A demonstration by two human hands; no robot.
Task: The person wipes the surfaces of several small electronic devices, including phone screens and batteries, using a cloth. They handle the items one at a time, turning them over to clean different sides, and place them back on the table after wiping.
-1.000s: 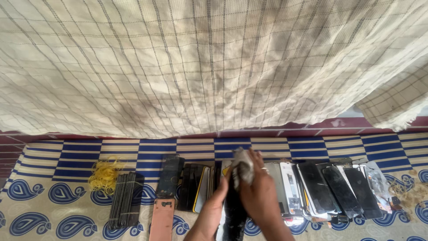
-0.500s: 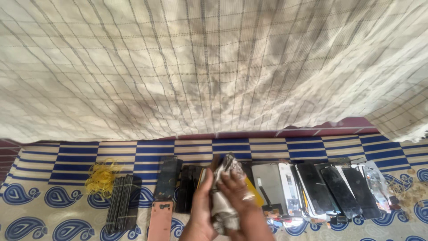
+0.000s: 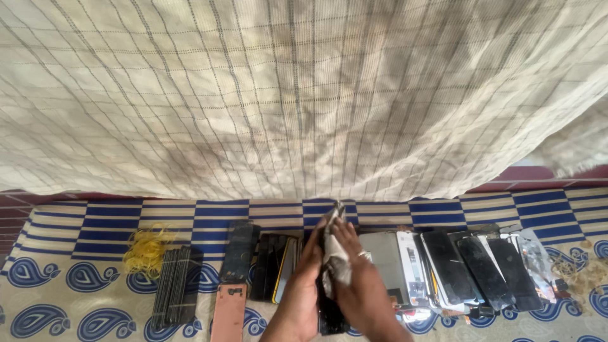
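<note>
Here, my left hand (image 3: 303,292) props a dark phone (image 3: 330,311) upright over the patterned mat (image 3: 95,215); right hand (image 3: 361,288) fingers pinch a rag (image 3: 334,253) against it, presumably for wiping.

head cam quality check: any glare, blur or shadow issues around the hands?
Head view: soft, even daylight with no hard shadows. The checked cloth fills the upper frame, bright but not blown out, with a dim grey patch near its middle. The left hand and right hand are slightly soft with blur, as is the grey rag between them. Faint sheen on the dark phone screens, no strong glare.
</note>
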